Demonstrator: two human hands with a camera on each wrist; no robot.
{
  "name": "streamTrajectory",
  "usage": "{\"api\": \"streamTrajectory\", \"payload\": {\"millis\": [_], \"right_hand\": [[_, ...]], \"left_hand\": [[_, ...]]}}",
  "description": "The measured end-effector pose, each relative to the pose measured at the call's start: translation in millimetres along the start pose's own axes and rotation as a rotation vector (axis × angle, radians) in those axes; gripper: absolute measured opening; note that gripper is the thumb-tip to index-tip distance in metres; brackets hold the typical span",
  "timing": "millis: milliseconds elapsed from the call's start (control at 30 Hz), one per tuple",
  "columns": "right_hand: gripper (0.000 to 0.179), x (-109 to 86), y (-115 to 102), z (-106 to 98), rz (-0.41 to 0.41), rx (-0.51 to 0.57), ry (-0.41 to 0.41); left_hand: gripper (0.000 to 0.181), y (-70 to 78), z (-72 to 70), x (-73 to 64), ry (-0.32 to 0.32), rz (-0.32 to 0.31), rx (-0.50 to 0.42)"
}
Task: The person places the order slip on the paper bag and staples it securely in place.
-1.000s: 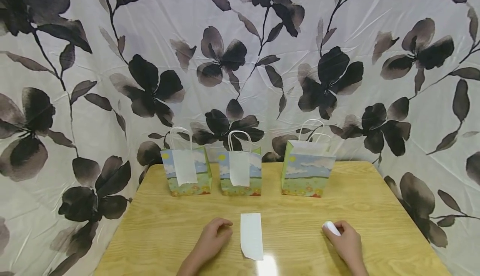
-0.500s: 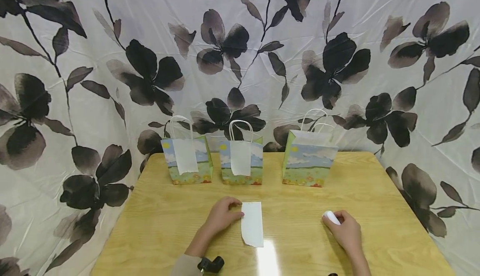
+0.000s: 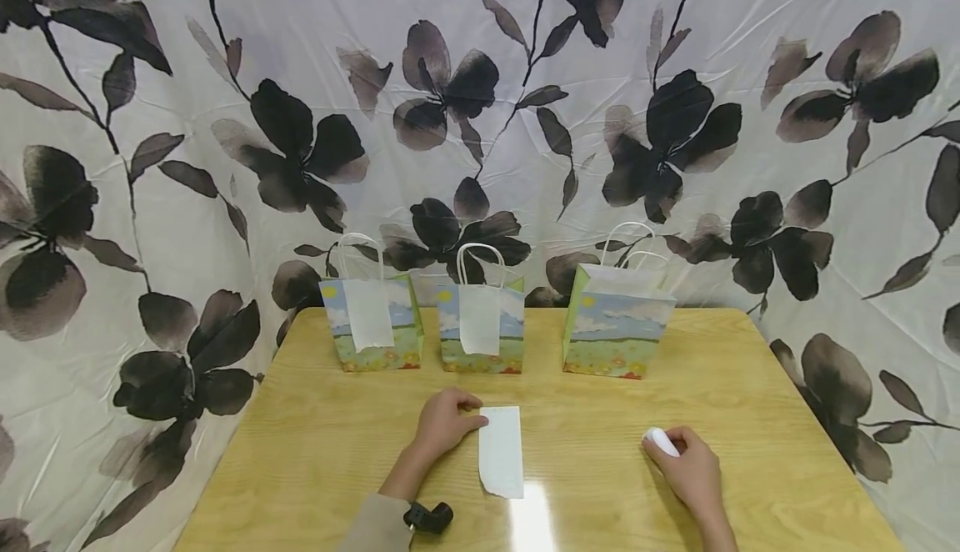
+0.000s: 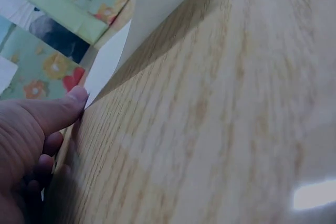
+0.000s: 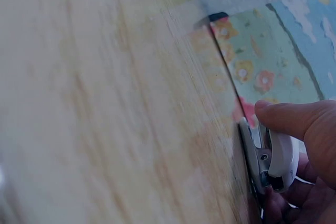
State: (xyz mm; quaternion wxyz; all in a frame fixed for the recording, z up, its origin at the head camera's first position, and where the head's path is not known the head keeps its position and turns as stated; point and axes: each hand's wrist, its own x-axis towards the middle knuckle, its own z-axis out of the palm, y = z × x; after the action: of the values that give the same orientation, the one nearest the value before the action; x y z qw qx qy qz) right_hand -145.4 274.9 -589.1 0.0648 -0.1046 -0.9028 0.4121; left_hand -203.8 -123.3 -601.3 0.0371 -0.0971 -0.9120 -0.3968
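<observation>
A white slip of paper (image 3: 500, 454) lies on the table in front of me. My left hand (image 3: 444, 425) pinches its left edge near the upper corner, and in the left wrist view the paper (image 4: 109, 59) rises off the wood beside the thumb. Off to the right, my right hand (image 3: 692, 467) grips a small white stapler (image 3: 663, 442). The right wrist view shows the stapler (image 5: 282, 158) side-on, its metal nose and hinge visible between thumb and fingers. Most of the fingers behind it are hidden.
Three paper gift bags stand along the table's back: a left bag (image 3: 405, 318) and a middle bag (image 3: 512, 327), each with a white slip on its front, and a right bag (image 3: 618, 335) without one. A floral cloth (image 3: 555, 202) hangs behind the wooden table (image 3: 585, 502).
My left hand has moved right and up to the slip and taken its edge. The right hand keeps its hold on the stapler. The head view has tilted slightly down.
</observation>
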Motion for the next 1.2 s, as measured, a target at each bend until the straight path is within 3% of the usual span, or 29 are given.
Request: {"api": "streamTrajectory", "payload": {"millis": [400, 500, 667, 733, 900, 1067, 1200], "right_hand": [[0.047, -1.9, 2.7, 2.1, 0.006, 0.008, -0.027], [0.045, -3.5, 3.4, 0.4, 0.005, -0.001, -0.02], [0.045, 1.2, 2.3, -0.7, -0.014, 0.007, -0.02], [0.045, 3.2, 1.1, -0.4, -0.008, 0.012, -0.038], [0.049, 7.1, -4.0, -1.8, -0.021, 0.002, -0.061], [0.048, 7.6, -5.8, -5.3, -0.017, -0.003, -0.072], [0.057, 8.2, -11.8, -10.0, -0.026, 0.027, -0.093]], "left_hand": [[0.005, 2.2, 0.2, -4.2, -0.021, 0.017, 0.027], [0.007, 3.9, 0.5, -6.0, -0.054, 0.011, -0.021], [0.008, 8.5, -0.7, -0.9, -0.063, 0.008, -0.199], [0.017, 11.3, -1.5, 2.4, -0.067, 0.01, -0.251], [0.039, 24.0, -4.1, 10.8, -0.107, 0.047, -0.293], [0.028, 42.1, -6.7, 15.6, -0.133, 0.053, -0.342], [0.021, 58.4, -10.4, 19.6, -0.106, 0.087, -0.309]]}}
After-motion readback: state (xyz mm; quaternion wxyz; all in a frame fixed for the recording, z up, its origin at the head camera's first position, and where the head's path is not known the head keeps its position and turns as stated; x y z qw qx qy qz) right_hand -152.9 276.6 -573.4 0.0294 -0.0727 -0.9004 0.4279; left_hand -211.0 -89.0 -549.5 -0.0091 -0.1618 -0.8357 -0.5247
